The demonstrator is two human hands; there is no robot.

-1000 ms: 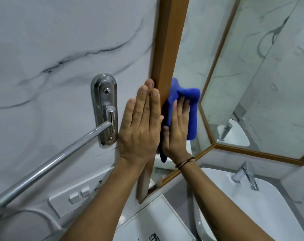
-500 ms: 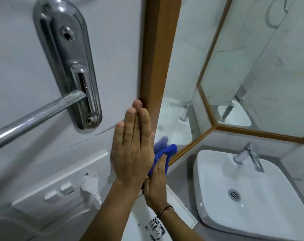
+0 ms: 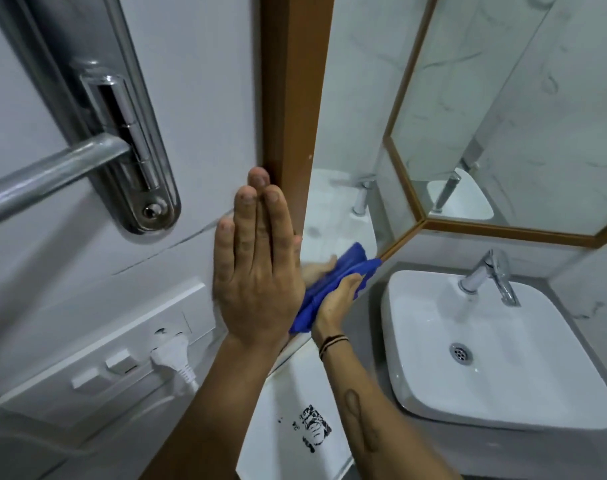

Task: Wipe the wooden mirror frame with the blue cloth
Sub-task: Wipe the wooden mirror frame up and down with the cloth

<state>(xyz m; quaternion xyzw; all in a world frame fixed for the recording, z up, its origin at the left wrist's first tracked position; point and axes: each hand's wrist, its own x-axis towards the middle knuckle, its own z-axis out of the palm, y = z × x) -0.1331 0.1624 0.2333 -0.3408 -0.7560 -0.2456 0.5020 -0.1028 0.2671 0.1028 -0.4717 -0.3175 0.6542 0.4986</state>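
The wooden mirror frame (image 3: 291, 98) runs down the middle of the view as a brown upright strip, with mirror glass to its right. My left hand (image 3: 257, 271) lies flat, fingers together, against the wall and the frame's left edge, holding nothing. My right hand (image 3: 336, 299) presses the bunched blue cloth (image 3: 333, 282) against the lower part of the frame, near its bottom corner. The left hand hides part of the cloth and the frame's lowest stretch.
A chrome towel bar and bracket (image 3: 115, 133) stick out of the marble wall at left. Below it sits a white socket panel with a plug (image 3: 170, 358). A white basin (image 3: 496, 348) with a chrome tap (image 3: 489, 275) stands at right, a white box (image 3: 302, 420) below the hands.
The view has closed in on the frame's lower part. My right hand has carried the cloth down the frame from mid-height to near its bottom. The left hand stays flat beside it.
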